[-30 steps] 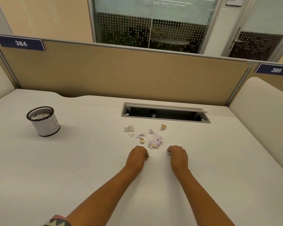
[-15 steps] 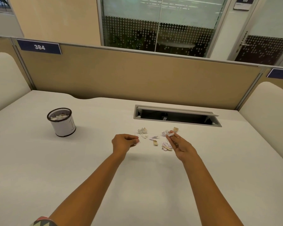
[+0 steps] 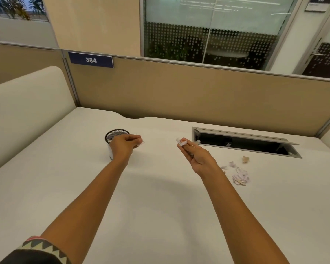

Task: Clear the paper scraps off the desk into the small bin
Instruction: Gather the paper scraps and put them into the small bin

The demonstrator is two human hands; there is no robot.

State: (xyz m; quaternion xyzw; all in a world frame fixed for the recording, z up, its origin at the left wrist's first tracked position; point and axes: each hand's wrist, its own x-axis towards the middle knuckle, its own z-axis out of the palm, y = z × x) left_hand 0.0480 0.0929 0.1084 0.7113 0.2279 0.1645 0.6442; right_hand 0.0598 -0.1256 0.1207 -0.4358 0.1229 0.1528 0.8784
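The small bin (image 3: 113, 134), a black mesh cup with a white wrap, stands on the white desk (image 3: 160, 206) at mid left. My left hand (image 3: 123, 144) hovers right in front of it and hides most of its wall, fingers pinched on a small paper scrap (image 3: 141, 143). My right hand (image 3: 195, 155) is raised palm-up to the right of the bin, its fingertips pinched on another white scrap (image 3: 181, 142). A cluster of paper scraps (image 3: 240, 176) lies on the desk to the right of that hand, with a tan crumpled one (image 3: 245, 159) farther back.
An open cable tray slot (image 3: 244, 142) with a raised lid is set in the desk behind the scraps. A tan partition (image 3: 179, 92) labelled 384 closes the back. A cream side divider (image 3: 23, 111) stands at the left.
Both hands went from fists near the scrap pile to pinching a scrap each, then travelled left toward the bin. The view has swung left, so the scraps now lie at the right.
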